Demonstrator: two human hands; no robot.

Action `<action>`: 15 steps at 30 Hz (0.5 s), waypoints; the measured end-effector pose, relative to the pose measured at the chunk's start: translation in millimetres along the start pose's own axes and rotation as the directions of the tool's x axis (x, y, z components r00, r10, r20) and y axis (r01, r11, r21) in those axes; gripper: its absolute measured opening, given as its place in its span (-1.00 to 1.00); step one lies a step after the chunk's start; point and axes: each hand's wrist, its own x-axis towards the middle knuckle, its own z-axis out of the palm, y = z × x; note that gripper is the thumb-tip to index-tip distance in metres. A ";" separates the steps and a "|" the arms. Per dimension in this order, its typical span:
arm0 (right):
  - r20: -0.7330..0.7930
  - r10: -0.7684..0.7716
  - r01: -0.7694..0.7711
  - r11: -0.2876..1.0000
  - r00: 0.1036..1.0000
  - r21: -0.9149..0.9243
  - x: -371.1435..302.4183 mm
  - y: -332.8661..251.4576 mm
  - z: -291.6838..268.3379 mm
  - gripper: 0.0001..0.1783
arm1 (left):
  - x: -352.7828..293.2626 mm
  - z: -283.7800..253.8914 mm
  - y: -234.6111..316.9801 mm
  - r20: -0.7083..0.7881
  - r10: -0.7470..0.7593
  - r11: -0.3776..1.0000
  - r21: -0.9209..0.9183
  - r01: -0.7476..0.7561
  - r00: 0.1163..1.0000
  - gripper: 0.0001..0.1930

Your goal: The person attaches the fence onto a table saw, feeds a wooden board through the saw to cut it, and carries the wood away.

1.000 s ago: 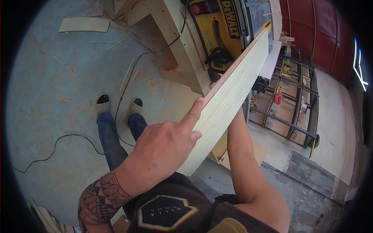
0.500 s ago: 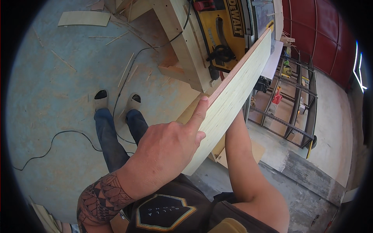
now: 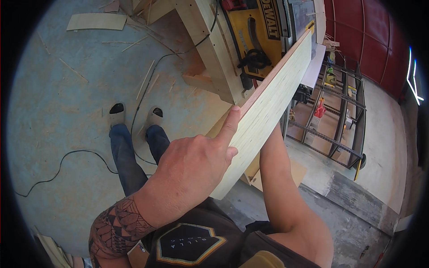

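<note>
A long pale wooden board [image 3: 268,120] with a reddish top edge slants from in front of my body up toward the table saw [image 3: 250,40]. My left hand [image 3: 196,156] holds it at the near part of the left edge. The index finger lies stretched out on that edge and the thumb presses on the pale face, while the other fingers are curled out of sight. My right forearm [image 3: 279,174] reaches up behind the board, which hides the right hand. A small yellow piece [image 3: 310,26] shows at the board's far end.
The saw sits on a wooden stand [image 3: 210,58]. A dark metal rack frame [image 3: 333,140] holding tools lies to the right, before a red door [image 3: 366,44]. A black cable [image 3: 80,151] winds over the floor near my feet, among wood strips and a curved offcut [image 3: 96,22].
My left index fingertip has shifted very slightly along the board's edge. Otherwise the board and both arms stay almost where they were.
</note>
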 end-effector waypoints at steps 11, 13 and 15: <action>-0.002 -0.006 0.006 1.000 1.000 0.011 2.0 2.5 2.3 -0.29 | -0.4 -0.7 0.9 0.006 -0.012 1.000 0.004 0.012 1.000 -0.24; -0.003 -0.009 0.009 1.000 1.000 0.015 2.6 2.4 2.4 -0.28 | 0.0 -0.7 1.3 0.011 -0.018 1.000 0.007 0.018 1.000 -0.24; -0.006 -0.014 0.014 1.000 1.000 0.018 3.5 1.1 0.3 -0.28 | 0.4 -0.2 1.9 0.019 -0.021 1.000 0.011 0.021 1.000 -0.24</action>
